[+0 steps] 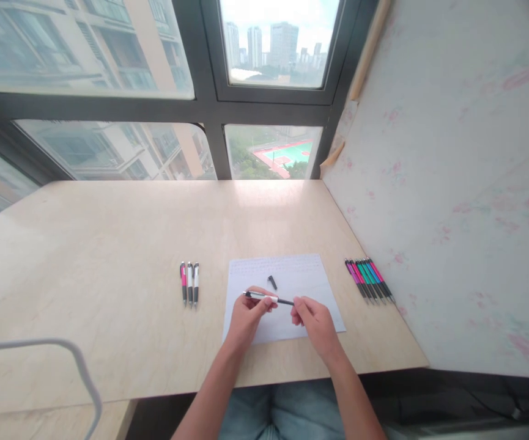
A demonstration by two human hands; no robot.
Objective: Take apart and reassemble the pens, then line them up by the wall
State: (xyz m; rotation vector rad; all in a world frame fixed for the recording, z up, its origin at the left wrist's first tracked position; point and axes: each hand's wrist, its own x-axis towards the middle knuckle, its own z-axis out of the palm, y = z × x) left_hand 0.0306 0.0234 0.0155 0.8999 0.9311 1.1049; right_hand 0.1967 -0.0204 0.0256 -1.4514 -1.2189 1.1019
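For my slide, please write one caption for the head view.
Left hand holds a white pen, right hand its dark end, above paper.

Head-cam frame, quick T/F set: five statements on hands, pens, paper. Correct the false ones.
1. The left hand holds a white pen barrel. True.
2. The right hand lies flat with its fingers spread. False: it pinches the dark slender part that sticks out of the barrel.
3. The three pens left of the paper are all pink. False: one is pink, two are white.
4. A small black piece lies on the paper, just beyond the hands. True.
5. The row of coloured pens right of the paper lies near the wall. True.
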